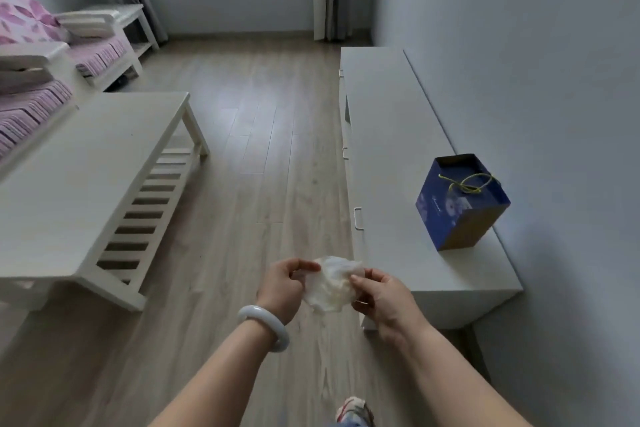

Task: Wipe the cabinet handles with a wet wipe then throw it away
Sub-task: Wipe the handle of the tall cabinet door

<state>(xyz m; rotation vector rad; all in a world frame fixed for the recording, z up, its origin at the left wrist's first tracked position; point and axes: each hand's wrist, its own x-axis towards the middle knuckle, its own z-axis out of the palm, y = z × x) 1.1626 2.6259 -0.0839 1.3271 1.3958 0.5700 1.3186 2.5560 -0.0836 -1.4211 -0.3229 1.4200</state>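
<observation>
I have the crumpled wet wipe [331,282] pinched between both hands, left hand [282,284] and right hand [382,298] gripping its edges above the floor [263,149]. Just beyond on my right stands the white cabinet [398,156], its handles [357,218] along the front and a blue bag [460,204] on top.

Faint script on the blue gift bag [462,203], too small to read

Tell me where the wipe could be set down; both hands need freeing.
Bare top runs along the white cabinet from the blue bag toward the window, with a smaller patch between the bag and the near end. The coffee table shows bare top too.
</observation>
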